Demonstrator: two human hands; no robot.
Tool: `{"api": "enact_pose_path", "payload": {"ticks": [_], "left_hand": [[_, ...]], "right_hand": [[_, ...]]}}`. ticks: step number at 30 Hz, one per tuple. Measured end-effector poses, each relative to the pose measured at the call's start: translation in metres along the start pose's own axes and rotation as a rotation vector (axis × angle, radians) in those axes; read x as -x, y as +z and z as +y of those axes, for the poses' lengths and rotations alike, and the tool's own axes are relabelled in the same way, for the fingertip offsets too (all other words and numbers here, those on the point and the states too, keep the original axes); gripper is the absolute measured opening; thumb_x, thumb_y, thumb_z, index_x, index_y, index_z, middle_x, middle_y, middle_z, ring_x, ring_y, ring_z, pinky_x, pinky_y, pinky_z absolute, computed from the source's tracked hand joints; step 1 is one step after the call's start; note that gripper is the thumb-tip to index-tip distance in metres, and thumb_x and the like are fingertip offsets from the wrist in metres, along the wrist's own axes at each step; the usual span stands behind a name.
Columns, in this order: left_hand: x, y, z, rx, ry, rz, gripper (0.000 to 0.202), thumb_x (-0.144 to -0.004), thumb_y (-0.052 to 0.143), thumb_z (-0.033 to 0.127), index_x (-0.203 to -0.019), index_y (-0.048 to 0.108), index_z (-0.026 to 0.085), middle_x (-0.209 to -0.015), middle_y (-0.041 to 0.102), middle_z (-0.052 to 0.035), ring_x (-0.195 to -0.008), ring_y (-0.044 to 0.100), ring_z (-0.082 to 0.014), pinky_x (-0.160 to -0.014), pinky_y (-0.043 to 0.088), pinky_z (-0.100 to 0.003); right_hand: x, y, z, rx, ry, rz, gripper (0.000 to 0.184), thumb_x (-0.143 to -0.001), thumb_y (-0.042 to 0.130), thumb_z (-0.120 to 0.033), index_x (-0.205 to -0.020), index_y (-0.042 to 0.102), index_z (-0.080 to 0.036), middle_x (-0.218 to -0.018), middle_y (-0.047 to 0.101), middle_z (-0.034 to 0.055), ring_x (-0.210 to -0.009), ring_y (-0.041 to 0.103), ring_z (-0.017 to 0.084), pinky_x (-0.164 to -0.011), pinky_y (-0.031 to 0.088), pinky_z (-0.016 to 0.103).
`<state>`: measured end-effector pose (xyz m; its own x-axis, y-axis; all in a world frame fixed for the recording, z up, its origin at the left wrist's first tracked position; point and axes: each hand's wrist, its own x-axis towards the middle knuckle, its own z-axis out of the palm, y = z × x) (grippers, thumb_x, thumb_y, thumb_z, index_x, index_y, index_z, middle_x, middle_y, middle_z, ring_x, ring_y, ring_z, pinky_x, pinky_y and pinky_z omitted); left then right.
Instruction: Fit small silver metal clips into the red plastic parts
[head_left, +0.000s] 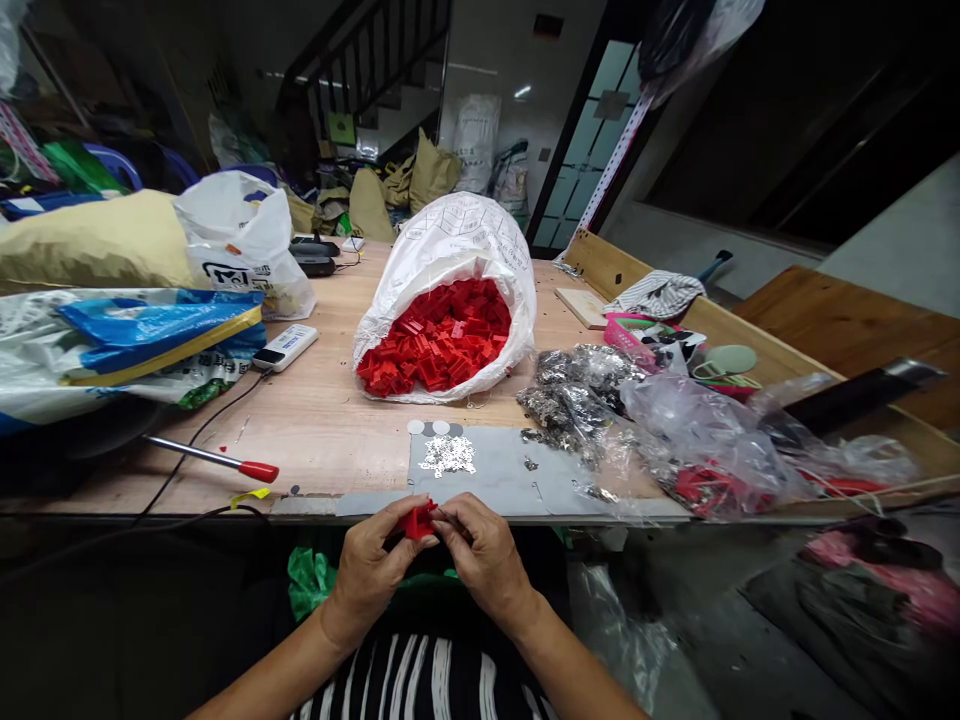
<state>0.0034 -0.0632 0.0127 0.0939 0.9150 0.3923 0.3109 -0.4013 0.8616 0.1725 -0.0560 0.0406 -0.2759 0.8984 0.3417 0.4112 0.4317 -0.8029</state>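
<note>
Just in front of the table's near edge, my left hand [375, 553] pinches a small red plastic part [418, 521]. My right hand [480, 555] has its fingertips closed at the right side of that part; whatever they grip is too small to make out. Beyond the hands, a pile of small shiny metal pieces [448, 455] lies on a grey sheet [499, 470]. Farther back, a white woven sack [465, 230] lies with its mouth towards me, full of red plastic parts [439, 340].
Clear plastic bags of metal pieces [577, 385] are heaped at the right, near a pink basket [630, 335]. To the left are a red-tipped metal lever [225, 460], a white power strip [285, 347] and bulky bags [127, 340]. A wooden board edges the table's right side.
</note>
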Motion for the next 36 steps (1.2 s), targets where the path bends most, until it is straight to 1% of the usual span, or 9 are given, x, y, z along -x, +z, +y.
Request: {"api": "enact_pose_path", "payload": {"ticks": [5, 9, 13, 15, 21, 25, 31, 34, 36], "left_hand": [[0.003, 0.002, 0.000, 0.084, -0.071, 0.030, 0.036, -0.078, 0.069, 0.026, -0.113, 0.063, 0.025, -0.106, 0.073, -0.0030, -0.094, 0.069, -0.0197, -0.086, 0.055, -0.029], [0.002, 0.001, 0.004, 0.107, -0.125, 0.037, 0.036, -0.074, 0.072, 0.026, -0.109, 0.067, 0.026, -0.105, 0.073, -0.0041, -0.096, 0.069, -0.0236, -0.088, 0.054, -0.033], [0.000, 0.001, 0.007, 0.083, -0.118, 0.043, 0.034, -0.072, 0.073, 0.025, -0.105, 0.070, 0.028, -0.105, 0.073, -0.0026, -0.114, 0.060, -0.0285, -0.101, 0.045, -0.041], [0.000, 0.001, 0.008, 0.065, -0.105, 0.026, 0.033, -0.072, 0.073, 0.024, -0.105, 0.070, 0.028, -0.105, 0.074, -0.0021, -0.117, 0.057, -0.0286, -0.102, 0.044, -0.041], [0.003, 0.004, 0.008, 0.100, -0.101, -0.009, 0.031, -0.075, 0.071, 0.025, -0.106, 0.068, 0.025, -0.102, 0.074, -0.0040, -0.094, 0.068, -0.0234, -0.085, 0.054, -0.032], [0.005, 0.008, 0.008, 0.090, -0.071, -0.033, 0.030, -0.076, 0.070, 0.025, -0.105, 0.068, 0.024, -0.100, 0.074, -0.0046, -0.093, 0.068, -0.0226, -0.085, 0.053, -0.031], [0.009, 0.011, 0.005, 0.146, -0.100, -0.066, 0.030, -0.074, 0.071, 0.025, -0.104, 0.068, 0.024, -0.099, 0.074, -0.0049, -0.091, 0.069, -0.0230, -0.082, 0.054, -0.031], [0.008, 0.010, 0.006, 0.164, -0.131, -0.086, 0.030, -0.074, 0.071, 0.026, -0.104, 0.069, 0.025, -0.102, 0.074, -0.0048, -0.101, 0.066, -0.0257, -0.091, 0.051, -0.037], [0.007, 0.007, 0.008, 0.190, -0.154, -0.098, 0.028, -0.073, 0.071, 0.027, -0.102, 0.071, 0.025, -0.102, 0.074, -0.0042, -0.107, 0.063, -0.0272, -0.102, 0.043, -0.045]], "right_hand": [[-0.001, -0.008, 0.001, -0.177, 0.155, -0.091, 0.022, -0.092, 0.049, -0.031, -0.091, 0.068, -0.019, -0.080, 0.059, 0.0023, -0.073, 0.053, 0.014, -0.065, 0.042, 0.025], [-0.002, -0.014, 0.008, -0.288, 0.290, -0.036, 0.019, -0.089, 0.055, -0.035, -0.091, 0.063, -0.018, -0.082, 0.060, 0.0005, -0.074, 0.051, 0.013, -0.067, 0.040, 0.024], [-0.004, -0.010, 0.013, -0.351, 0.341, -0.040, 0.019, -0.082, 0.062, -0.036, -0.079, 0.055, -0.018, -0.075, 0.054, -0.0027, -0.068, 0.047, 0.011, -0.064, 0.038, 0.023], [-0.005, -0.007, 0.013, -0.387, 0.366, -0.055, 0.020, -0.079, 0.065, -0.034, -0.078, 0.053, -0.018, -0.073, 0.051, -0.0037, -0.068, 0.046, 0.011, -0.064, 0.038, 0.023], [-0.009, -0.004, 0.012, -0.426, 0.421, -0.133, 0.030, -0.073, 0.067, -0.039, -0.074, 0.045, -0.020, -0.067, 0.045, -0.0060, -0.061, 0.040, 0.010, -0.058, 0.033, 0.023], [-0.006, -0.002, 0.014, -0.422, 0.434, -0.148, 0.034, -0.073, 0.068, -0.042, -0.072, 0.041, -0.020, -0.066, 0.044, -0.0062, -0.061, 0.038, 0.011, -0.058, 0.032, 0.022], [0.006, -0.007, 0.020, -0.674, 0.517, -0.276, 0.041, -0.074, 0.068, -0.050, -0.085, 0.041, -0.021, -0.070, 0.045, -0.0065, -0.055, 0.037, 0.008, -0.051, 0.028, 0.020], [0.010, -0.010, 0.019, -0.754, 0.547, -0.276, 0.043, -0.073, 0.070, -0.050, -0.086, 0.041, -0.021, -0.073, 0.043, -0.0064, -0.054, 0.037, 0.006, -0.049, 0.026, 0.018], [0.012, -0.010, 0.018, -0.793, 0.578, -0.254, 0.043, -0.072, 0.072, -0.049, -0.086, 0.042, -0.021, -0.073, 0.042, -0.0062, -0.054, 0.036, 0.006, -0.046, 0.024, 0.017]]}}
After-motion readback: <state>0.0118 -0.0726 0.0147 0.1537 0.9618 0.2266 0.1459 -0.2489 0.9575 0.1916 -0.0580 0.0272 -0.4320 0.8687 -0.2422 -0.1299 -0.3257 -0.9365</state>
